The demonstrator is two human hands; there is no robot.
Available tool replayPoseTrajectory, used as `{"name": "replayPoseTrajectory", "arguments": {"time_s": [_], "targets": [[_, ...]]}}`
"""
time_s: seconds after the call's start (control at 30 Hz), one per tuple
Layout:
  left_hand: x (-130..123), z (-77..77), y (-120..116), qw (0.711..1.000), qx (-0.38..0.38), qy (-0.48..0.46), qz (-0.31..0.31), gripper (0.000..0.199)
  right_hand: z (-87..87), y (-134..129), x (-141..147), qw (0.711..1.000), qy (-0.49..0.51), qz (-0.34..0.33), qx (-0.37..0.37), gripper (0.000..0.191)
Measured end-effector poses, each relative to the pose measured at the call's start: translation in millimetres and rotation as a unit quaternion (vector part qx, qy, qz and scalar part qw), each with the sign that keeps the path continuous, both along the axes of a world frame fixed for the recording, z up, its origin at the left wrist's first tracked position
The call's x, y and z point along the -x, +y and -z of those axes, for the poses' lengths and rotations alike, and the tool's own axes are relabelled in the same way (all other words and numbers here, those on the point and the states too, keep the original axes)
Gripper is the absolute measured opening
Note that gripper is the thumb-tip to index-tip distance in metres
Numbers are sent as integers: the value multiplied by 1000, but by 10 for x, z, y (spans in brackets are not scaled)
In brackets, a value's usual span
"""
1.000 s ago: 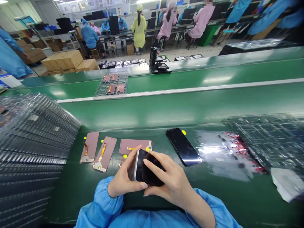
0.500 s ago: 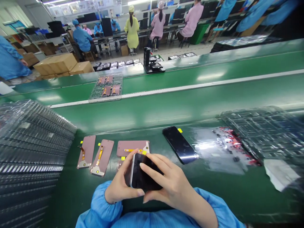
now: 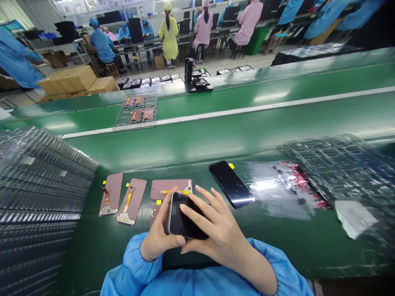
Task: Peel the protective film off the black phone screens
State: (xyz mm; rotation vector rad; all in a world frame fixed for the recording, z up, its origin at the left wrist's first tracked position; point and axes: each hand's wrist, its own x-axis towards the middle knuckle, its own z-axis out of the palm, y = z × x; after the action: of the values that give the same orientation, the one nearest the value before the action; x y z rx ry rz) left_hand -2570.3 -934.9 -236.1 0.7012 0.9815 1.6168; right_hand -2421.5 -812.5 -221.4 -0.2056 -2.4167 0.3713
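A dark-screened smartphone with a silver edge is tilted between my hands, above the green bench. My left hand is closed around its left end, thumb along the near edge. Across the screen lies my right hand: the index fingertip touches the glass, the thumb is at the near edge, and the ring and little fingers stick out past the far edge. A yellow tab shows at that far edge. Just behind lies a pinkish screen panel with an orange flex cable; another panel is partly hidden by my left hand.
Two more panels lie to the left beside a tall stack of clear trays. On the right are a black phone, plastic film pieces, white paper and clear trays. A loaded tray sits beyond.
My right hand's outer fingers have lifted and spread away from the phone's far edge. The phone stays in my left hand. The whole view has shifted slightly.
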Motion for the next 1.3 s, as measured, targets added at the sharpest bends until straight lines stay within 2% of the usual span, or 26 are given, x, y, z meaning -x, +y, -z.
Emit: {"name": "replayPoseTrajectory", "arguments": {"time_s": [0.03,0.1,0.17,0.2,0.3,0.37,0.47,0.5,0.57,0.7,0.8,0.87,1.0,1.07,1.2,1.3], "targets": [[5,-14,12,1000,17,-23,-9,85,15,0,-5,1000,0,-3,23,78],[47,-39,39,996,51,-71,-22,62,42,16,-25,995,2,-19,102,86],[130,-58,62,991,77,-109,-21,38,56,52,-60,974,-7,-25,226,83],[181,-66,70,989,84,-119,-22,31,58,75,-80,954,-19,-21,297,75],[326,-93,73,987,91,-126,-51,25,52,139,-133,866,-88,-32,492,50],[390,-115,70,984,104,-121,-84,26,59,165,-156,798,-144,-87,578,53],[437,-147,74,983,116,-104,-97,32,107,168,-183,709,-182,-156,663,49],[444,-154,80,984,116,-98,-90,35,129,164,-191,689,-180,-167,682,47],[453,-159,96,986,115,-93,-75,36,173,152,-206,667,-168,-180,703,45],[428,-159,134,988,108,-93,-54,38,216,133,-207,664,-135,-175,715,45],[345,-187,139,993,91,-80,12,55,221,122,-199,670,-112,-176,713,41],[270,-208,123,994,90,-55,40,58,227,116,-200,680,-85,-165,709,39],[159,-191,62,987,151,14,55,42,255,114,-208,714,-13,-104,692,38],[135,-161,43,982,178,30,58,37,272,116,-208,722,15,-85,687,37],[106,-137,54,978,207,31,26,33,302,112,-206,730,31,-82,678,35],[79,-165,72,980,196,42,11,33,313,95,-216,740,32,-77,667,36]]}}
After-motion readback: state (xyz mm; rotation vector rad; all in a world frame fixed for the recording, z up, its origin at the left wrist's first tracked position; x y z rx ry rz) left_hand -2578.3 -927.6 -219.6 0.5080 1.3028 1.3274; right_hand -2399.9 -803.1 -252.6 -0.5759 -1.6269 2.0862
